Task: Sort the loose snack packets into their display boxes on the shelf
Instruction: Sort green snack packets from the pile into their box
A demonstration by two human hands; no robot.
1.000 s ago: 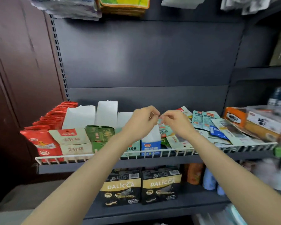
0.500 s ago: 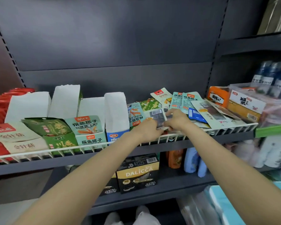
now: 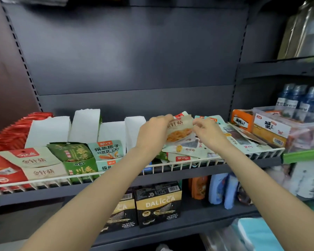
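Note:
Both my hands hold up a beige snack packet (image 3: pixel 180 130) with an orange picture above a heap of loose packets (image 3: pixel 187 151) on the shelf's right half. My left hand (image 3: pixel 153 132) grips the packet's left edge, fingers curled over its top. My right hand (image 3: pixel 208 133) pinches its right edge. To the left stand open display boxes: a beige one (image 3: pixel 34 163), a green one (image 3: pixel 76 156), a pale teal one (image 3: pixel 108 153) and a red one (image 3: pixel 2 171), each with a white raised flap behind.
A white wire rail (image 3: pixel 198 163) fronts the shelf. Orange box (image 3: pixel 241 120) and a clear tub (image 3: pixel 286 131) sit at the right, with blue bottles (image 3: pixel 297 100) behind. Black DALICCA boxes (image 3: pixel 158 203) and pouches stand on the lower shelf.
Both hands have lifted from the front of the heap and now hold the beige packet up; half a second ago they were low among the packets. The view has shifted slightly.

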